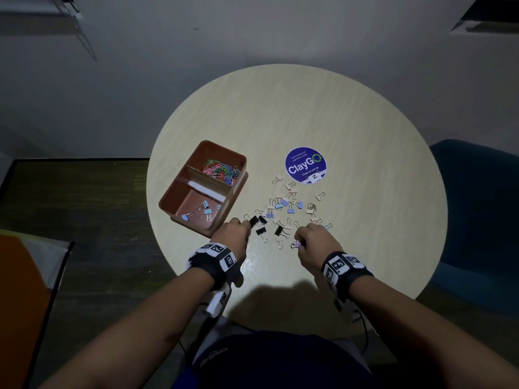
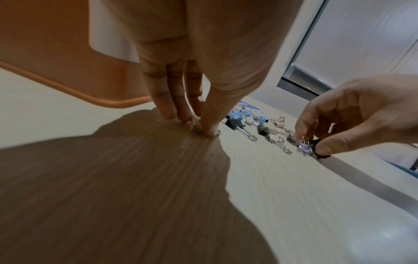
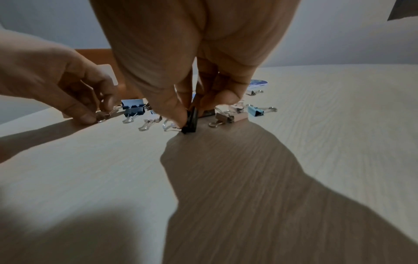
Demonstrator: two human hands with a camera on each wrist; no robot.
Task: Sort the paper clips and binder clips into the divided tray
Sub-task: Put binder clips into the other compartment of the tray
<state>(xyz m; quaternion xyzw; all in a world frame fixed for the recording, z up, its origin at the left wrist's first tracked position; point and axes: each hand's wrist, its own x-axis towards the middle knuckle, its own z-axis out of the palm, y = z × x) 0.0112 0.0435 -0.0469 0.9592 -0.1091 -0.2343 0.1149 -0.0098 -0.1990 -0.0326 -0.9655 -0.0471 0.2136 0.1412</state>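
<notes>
A brown divided tray [image 1: 168, 202] stands left of centre on the round table. Its far compartment holds colourful paper clips [image 1: 222, 169], and its near one holds a few blue binder clips [image 1: 207, 210]. A loose pile of binder clips [image 1: 289, 206] in black, blue and pink lies to the tray's right. My left hand [image 1: 248, 224] pinches the wire handle [image 2: 204, 131] of a black binder clip [image 1: 254, 220] that lies on the table. My right hand [image 1: 299, 242] pinches a small binder clip [image 3: 191, 119] standing on the table; it looks dark in the wrist views.
A round blue ClayGo sticker [image 1: 306, 165] lies beyond the pile. A blue chair [image 1: 477, 220] stands past the table's right edge. An orange object [image 1: 16, 304] sits low at the left. The tray's corner [image 2: 108, 101] is close to my left fingers.
</notes>
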